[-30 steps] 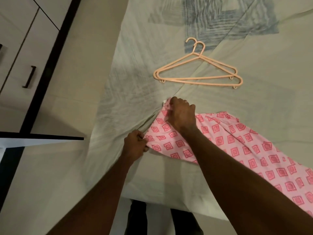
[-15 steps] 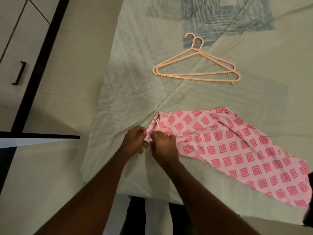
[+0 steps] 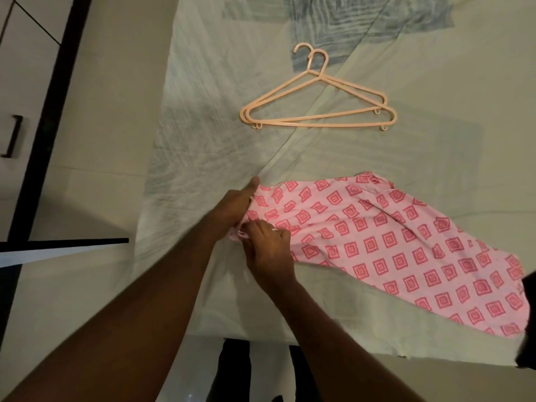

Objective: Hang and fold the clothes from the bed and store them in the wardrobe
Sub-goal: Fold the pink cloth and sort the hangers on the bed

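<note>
I see both hands at the near end of the pink garment (image 3: 391, 242) on the bed (image 3: 203, 126): left hand (image 3: 232, 207) apparently gripping, right hand (image 3: 268, 250) pinching. It's thin, limp cloth; I'd keep hold there.

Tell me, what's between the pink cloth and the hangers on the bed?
Only bare bedsheet lies between the pink cloth and the hangers, as the head view shows.

The bed (image 3: 435, 158) wears a pale green sheet; on it lie two peach hangers (image 3: 316, 111), overlapping, and nearer me a pink patterned garment (image 3: 406, 245), spread out.
</note>
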`<state>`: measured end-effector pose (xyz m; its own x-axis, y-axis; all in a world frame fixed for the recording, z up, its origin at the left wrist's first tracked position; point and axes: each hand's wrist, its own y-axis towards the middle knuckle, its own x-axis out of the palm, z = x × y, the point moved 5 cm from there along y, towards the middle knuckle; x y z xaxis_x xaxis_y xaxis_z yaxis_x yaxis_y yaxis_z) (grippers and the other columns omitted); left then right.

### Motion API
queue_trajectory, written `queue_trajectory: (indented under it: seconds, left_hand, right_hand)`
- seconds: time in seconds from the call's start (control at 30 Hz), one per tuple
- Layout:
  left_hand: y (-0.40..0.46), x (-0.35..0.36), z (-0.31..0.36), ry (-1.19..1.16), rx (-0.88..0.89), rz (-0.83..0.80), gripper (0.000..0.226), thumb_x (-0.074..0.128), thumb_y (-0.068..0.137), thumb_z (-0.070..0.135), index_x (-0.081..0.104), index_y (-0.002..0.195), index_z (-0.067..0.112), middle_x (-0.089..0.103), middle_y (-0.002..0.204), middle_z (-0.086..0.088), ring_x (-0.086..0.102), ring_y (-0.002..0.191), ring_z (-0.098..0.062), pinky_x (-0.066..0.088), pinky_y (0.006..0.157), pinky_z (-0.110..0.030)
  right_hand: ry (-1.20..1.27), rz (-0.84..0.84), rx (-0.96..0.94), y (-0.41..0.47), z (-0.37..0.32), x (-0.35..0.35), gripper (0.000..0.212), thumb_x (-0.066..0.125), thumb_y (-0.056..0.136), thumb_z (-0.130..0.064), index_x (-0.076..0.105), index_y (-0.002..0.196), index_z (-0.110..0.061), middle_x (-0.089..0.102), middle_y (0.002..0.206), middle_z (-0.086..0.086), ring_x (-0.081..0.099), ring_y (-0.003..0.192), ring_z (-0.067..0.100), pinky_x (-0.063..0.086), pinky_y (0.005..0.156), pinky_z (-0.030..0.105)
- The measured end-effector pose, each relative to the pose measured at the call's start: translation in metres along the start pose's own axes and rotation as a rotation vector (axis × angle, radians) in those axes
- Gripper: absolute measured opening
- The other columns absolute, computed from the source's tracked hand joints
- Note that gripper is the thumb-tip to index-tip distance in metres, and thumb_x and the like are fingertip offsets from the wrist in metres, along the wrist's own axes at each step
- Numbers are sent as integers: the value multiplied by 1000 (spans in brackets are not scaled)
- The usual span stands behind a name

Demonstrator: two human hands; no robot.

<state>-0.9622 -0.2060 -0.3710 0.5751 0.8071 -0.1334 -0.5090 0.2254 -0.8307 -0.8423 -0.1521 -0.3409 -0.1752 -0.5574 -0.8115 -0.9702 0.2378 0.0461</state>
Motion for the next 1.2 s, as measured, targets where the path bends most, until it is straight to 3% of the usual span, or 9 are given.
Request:
queue_trajectory:
  seconds: [0.13,0.27,0.4,0.5,0.63,0.77,0.97,1.1,1.2]
  left_hand:
    - [15,0,17,-251,26,-71,38,78,87,31,73,108,0,76,102,-21,75,88,-32,61,81,-43]
    - [25,-7,25,-79,207,117,32,87,77,15,72,103,7,77,99,-12,75,90,-26,62,80,-40]
    - [24,-6,30,204,378,254,29,80,85,14,68,111,8,74,107,-7,70,99,-23,57,86,-34]
    - [3,2,31,258,411,401,31,79,87,26,66,110,11,68,101,0,64,85,-11,48,68,-15]
    - [-24,5,0,324,340,598,47,75,82,58,63,96,15,69,88,-1,67,81,-24,51,69,-31]
    - [-27,7,-32,430,368,568,61,55,86,71,68,105,15,75,97,-10,70,89,-35,57,75,-44]
    - [-19,7,-20,522,472,581,35,55,101,40,59,107,6,70,102,-22,66,93,-44,48,71,-42]
    - [-14,4,-9,525,489,515,35,51,103,42,54,109,7,70,103,-24,66,93,-45,52,73,-47]
    - [-8,0,-7,554,463,462,31,53,103,34,55,106,4,67,105,-24,63,98,-44,43,73,-41]
  right_hand:
    - [-43,-5,-36,0,5,2,14,61,93,-14,66,106,-16,69,98,6,61,85,29,44,74,41]
    - [52,-77,-46,8,8,14,18,66,89,-5,68,105,-10,70,96,13,63,83,34,51,70,43]
    - [74,-226,-67,13,9,27,32,61,88,-2,68,119,-9,68,113,18,64,98,38,55,75,47]
    - [47,-190,-43,-4,14,9,38,59,86,-3,63,121,-15,65,122,10,58,110,32,47,84,45]
    - [-49,-49,193,-54,63,-29,30,63,77,-6,64,105,-18,64,105,2,58,101,28,46,83,45]
    - [-173,55,445,-99,124,-62,19,58,92,-17,63,110,-22,64,107,0,59,99,25,39,81,39]
    - [-226,27,463,-101,155,-70,25,69,91,-18,67,116,-19,69,111,4,62,102,28,38,82,41]
    - [-106,31,489,-97,166,-78,14,65,89,-21,72,101,-19,72,101,3,64,96,30,35,81,40]
    - [44,90,380,-105,172,-89,7,72,86,-21,74,91,-17,74,92,2,66,85,27,49,76,48]
